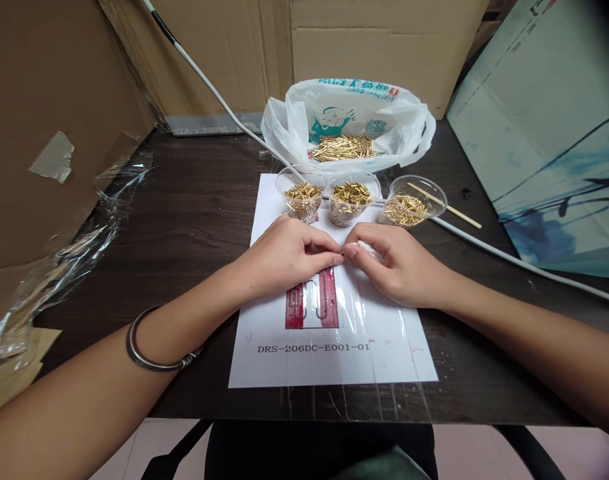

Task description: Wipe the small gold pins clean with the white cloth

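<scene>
My left hand (289,257) and my right hand (399,263) meet fingertip to fingertip above a printed white sheet (264,370). The left thumb and index finger are pinched together; whatever sits between them is too small to name. In the curled right fingers is a crumpled white wad, like tissue (368,249), while the thumb and index tip press together. Just beyond the hands stand a left clear cup (308,213), a middle clear cup (340,215) and a right clear cup (429,183). All three hold small gold-coloured metal pins.
A white plastic bag (417,137) with more gold pins lies behind the cups. One thin wooden stick (462,215) leans out of the right cup. A white cable (514,257) crosses the dark table (184,193). Cardboard (224,60) walls the back and left.
</scene>
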Tool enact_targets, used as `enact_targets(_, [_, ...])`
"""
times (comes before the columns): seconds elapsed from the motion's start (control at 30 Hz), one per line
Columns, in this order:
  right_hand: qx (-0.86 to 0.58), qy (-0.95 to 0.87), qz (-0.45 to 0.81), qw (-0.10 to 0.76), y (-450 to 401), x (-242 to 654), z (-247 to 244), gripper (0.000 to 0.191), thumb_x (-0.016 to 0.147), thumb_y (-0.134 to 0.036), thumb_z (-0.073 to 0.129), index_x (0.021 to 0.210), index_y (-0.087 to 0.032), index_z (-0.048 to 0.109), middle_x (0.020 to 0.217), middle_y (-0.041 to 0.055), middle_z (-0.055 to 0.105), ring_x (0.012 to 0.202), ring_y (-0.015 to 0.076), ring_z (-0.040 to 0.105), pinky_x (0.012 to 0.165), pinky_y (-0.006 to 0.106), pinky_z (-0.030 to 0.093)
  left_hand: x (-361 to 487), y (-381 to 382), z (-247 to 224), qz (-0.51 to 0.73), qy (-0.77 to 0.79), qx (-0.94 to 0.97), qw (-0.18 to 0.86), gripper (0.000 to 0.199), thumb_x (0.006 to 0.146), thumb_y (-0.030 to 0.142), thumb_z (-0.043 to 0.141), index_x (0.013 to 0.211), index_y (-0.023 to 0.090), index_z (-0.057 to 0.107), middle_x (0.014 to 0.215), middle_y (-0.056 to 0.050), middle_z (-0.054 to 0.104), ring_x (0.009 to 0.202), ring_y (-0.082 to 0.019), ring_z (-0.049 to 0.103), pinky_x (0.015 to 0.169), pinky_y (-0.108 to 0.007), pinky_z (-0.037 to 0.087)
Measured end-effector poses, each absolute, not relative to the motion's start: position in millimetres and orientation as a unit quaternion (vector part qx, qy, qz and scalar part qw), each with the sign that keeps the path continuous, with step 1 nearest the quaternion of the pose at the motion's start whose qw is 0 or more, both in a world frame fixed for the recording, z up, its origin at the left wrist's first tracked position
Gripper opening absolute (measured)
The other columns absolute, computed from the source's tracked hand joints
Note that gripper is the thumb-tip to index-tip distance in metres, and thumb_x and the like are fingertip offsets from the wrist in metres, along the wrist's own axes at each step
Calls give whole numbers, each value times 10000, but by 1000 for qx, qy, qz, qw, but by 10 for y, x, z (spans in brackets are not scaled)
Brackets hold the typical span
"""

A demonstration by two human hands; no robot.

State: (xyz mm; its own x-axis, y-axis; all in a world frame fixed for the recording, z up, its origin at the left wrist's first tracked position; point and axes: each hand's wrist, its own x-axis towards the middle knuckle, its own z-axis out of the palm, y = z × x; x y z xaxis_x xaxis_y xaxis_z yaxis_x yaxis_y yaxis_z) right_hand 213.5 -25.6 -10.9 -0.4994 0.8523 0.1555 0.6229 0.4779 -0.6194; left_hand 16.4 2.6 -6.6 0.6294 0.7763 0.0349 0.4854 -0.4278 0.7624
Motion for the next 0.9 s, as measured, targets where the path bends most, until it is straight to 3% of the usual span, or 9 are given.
enact_targets(0.9, [-466, -832, 263, 147, -212, 2136, 32, 181, 834, -212, 476, 674, -159, 543, 580, -18, 481, 557, 109, 416, 545, 268, 265, 204, 29, -53, 172, 370, 853, 326, 191, 809, 256, 592, 864, 214, 770, 752, -28, 731, 681, -138, 620, 634, -254, 432])
